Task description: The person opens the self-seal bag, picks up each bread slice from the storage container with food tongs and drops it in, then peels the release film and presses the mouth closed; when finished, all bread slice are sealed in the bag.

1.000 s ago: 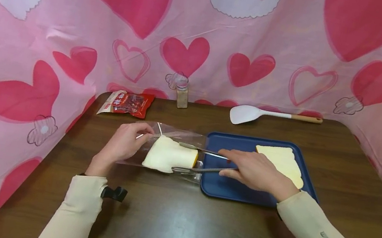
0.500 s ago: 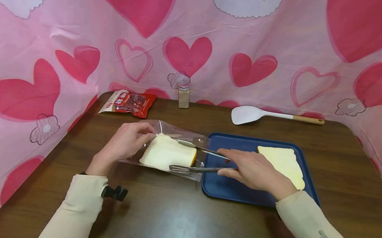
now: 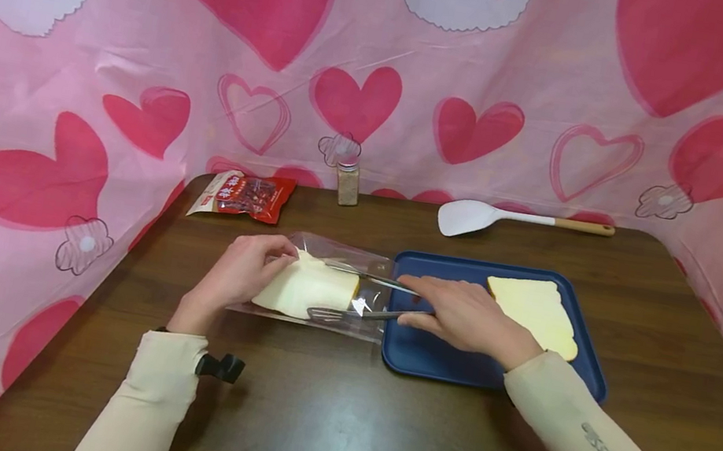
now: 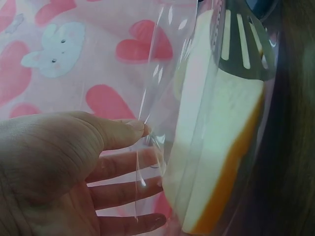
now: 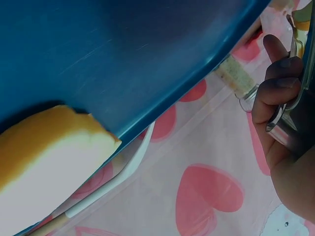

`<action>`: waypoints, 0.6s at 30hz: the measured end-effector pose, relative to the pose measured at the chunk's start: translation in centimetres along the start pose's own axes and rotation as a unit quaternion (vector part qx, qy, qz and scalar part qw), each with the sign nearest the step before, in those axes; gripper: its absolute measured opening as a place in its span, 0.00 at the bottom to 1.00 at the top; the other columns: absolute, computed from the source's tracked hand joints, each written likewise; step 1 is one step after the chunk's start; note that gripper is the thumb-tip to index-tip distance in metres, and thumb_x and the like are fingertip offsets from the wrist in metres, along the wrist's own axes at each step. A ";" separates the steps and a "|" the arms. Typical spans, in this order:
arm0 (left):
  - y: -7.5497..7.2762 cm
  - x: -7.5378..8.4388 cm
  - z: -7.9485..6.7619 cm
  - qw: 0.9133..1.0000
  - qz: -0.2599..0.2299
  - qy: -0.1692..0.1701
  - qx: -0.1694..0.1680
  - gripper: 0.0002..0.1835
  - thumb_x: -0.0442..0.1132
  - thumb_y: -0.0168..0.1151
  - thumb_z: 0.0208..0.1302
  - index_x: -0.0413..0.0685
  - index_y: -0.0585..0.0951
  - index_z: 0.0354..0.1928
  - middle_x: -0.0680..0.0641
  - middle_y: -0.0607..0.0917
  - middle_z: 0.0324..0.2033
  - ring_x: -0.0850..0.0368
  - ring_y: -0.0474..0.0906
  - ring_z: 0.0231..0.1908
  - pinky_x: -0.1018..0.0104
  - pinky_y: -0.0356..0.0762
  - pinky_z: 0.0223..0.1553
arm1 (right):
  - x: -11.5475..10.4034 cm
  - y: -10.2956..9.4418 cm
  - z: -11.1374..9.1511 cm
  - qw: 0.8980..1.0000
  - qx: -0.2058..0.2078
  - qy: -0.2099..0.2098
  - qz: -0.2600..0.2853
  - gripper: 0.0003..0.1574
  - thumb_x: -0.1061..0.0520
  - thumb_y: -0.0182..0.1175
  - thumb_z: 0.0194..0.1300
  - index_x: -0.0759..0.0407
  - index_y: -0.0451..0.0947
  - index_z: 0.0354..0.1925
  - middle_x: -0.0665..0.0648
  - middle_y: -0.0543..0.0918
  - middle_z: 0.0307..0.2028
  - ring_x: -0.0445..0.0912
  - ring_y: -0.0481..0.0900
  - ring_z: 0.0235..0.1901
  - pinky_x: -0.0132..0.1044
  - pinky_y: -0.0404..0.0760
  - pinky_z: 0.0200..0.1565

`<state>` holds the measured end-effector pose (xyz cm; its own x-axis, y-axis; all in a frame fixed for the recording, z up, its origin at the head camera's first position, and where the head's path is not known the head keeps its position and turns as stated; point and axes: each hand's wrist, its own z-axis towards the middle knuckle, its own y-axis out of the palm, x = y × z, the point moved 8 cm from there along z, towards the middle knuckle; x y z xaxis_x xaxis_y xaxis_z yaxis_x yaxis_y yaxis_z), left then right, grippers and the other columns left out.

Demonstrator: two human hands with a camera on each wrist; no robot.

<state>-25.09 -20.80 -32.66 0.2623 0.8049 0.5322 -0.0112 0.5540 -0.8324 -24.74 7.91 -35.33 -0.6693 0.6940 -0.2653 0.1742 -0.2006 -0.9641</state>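
Observation:
My left hand (image 3: pixel 242 273) pinches the edge of a clear plastic bag (image 3: pixel 356 257) between thumb and fingertips; in the left wrist view the other fingers spread against the film. A slice of bread (image 3: pixel 307 292) with a brown crust lies inside the bag. Metal tongs (image 3: pixel 371 313) reach into the bag from the right, their slotted end (image 4: pixel 241 44) overlapping the slice. Around the tongs' arms curl the fingers of my right hand (image 3: pixel 461 314), above a blue tray (image 3: pixel 446 363). Another bread slice (image 3: pixel 530 310) rests on that tray's right side.
Behind the bag lies a red and white food packet (image 3: pixel 252 195). A small seasoning jar (image 3: pixel 348 183) stands at the back, and a white spatula (image 3: pixel 470 218) with a wooden handle lies beyond the tray. Heart-printed pink cloth (image 3: pixel 262 1) hangs around the table.
The right hand and tongs have moved left, and the bread slice has slid deeper into the bag toward the left hand. The left hand still pinches the bag's edge.

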 end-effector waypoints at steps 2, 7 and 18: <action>-0.1 -0.1 -0.1 1.000 -0.002 -0.005 -0.001 0.08 0.37 0.65 0.74 0.45 0.89 0.50 0.39 0.90 0.52 0.39 0.84 0.54 0.40 0.80 0.61 | -0.2 0.0 0.2 1.000 -0.002 -0.002 -0.001 0.43 0.32 0.62 0.73 0.52 0.71 0.75 0.56 0.86 0.61 0.51 0.88 0.51 0.50 0.88 0.47; -0.3 -0.3 -0.2 1.000 -0.006 -0.011 -0.002 0.09 0.37 0.65 0.74 0.45 0.88 0.51 0.39 0.90 0.53 0.39 0.83 0.54 0.38 0.79 0.62 | -0.4 0.3 0.6 1.000 -0.011 -0.003 -0.001 0.43 0.32 0.62 0.73 0.52 0.71 0.75 0.56 0.86 0.61 0.51 0.88 0.53 0.52 0.88 0.50; -1.2 -0.2 -0.4 0.999 -0.014 -0.035 0.005 0.10 0.39 0.64 0.76 0.45 0.88 0.52 0.39 0.90 0.52 0.38 0.83 0.54 0.37 0.78 0.64 | -0.5 0.6 1.1 0.999 -0.038 0.012 0.009 0.44 0.32 0.61 0.73 0.53 0.70 0.76 0.59 0.81 0.69 0.58 0.82 0.65 0.60 0.83 0.61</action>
<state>-24.79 -21.71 -31.87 0.1938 0.8020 0.5650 -0.0155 0.5783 -0.8156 -25.11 6.71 -35.79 -0.6479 0.7077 -0.2818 0.2412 -0.1604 -0.9571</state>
